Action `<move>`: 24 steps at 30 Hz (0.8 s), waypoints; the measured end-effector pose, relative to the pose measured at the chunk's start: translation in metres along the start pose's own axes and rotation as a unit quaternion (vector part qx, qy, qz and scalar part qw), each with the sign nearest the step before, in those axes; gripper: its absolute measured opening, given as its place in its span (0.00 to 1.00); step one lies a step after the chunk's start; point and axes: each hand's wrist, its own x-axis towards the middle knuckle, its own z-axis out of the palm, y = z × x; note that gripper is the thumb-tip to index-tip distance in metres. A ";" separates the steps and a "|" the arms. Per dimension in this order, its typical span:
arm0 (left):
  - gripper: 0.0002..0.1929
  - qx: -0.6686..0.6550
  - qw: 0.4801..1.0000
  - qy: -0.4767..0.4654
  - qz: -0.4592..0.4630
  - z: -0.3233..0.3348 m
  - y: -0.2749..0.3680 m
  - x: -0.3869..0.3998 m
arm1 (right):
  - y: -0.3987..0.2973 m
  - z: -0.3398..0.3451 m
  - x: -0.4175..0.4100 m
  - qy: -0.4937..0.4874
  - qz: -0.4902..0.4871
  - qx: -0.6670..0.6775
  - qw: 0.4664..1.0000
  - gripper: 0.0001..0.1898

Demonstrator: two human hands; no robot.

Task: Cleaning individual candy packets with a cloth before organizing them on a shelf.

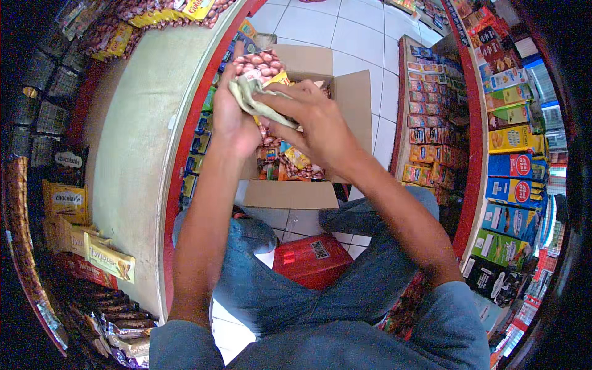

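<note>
My left hand [237, 118] grips a snack packet [260, 64] printed with brown coated nuts, its thumb and palm along the packet's left side. My right hand [314, 120] holds a pale, crumpled cloth [252, 98] against the packet's face. The cloth and fingers cover the packet's lower part. Below both hands stands an open cardboard box [291, 194] with its flaps folded out. Inside the box lie several similar packets [300, 159], partly hidden by my hands.
A pale shelf board [134, 120] with a red edge is on my left, with more nut packets [171, 16] at its far end and wafer packs [111, 259] nearer. Right-hand shelves carry sachets [423, 122] and snack boxes [511, 166]. Between my legs, a red box [312, 261] rests on the tiled floor [356, 32].
</note>
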 end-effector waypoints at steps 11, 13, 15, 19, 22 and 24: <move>0.24 0.058 0.995 0.077 0.001 0.027 -0.022 -0.015 | 0.015 0.005 0.009 0.139 0.072 0.237 0.959 0.25; 0.23 0.009 0.999 0.048 -0.016 0.028 -0.025 -0.017 | 0.011 0.007 0.008 0.106 0.000 -0.168 0.980 0.28; 0.22 -0.037 0.999 0.022 -0.025 0.019 -0.025 -0.010 | 0.020 0.018 0.005 0.100 0.020 -0.136 0.985 0.27; 0.25 -0.070 0.996 -0.049 0.001 -0.009 -0.011 0.004 | 0.025 0.014 0.002 0.062 -0.040 -0.021 0.997 0.24; 0.26 -0.035 0.999 0.013 0.020 -0.002 0.000 0.002 | 0.018 -0.005 0.002 -0.001 -0.061 -0.023 0.998 0.23; 0.26 -0.025 0.998 0.041 0.028 -0.007 0.003 0.007 | 0.021 -0.017 -0.002 -0.034 -0.070 -0.022 0.997 0.22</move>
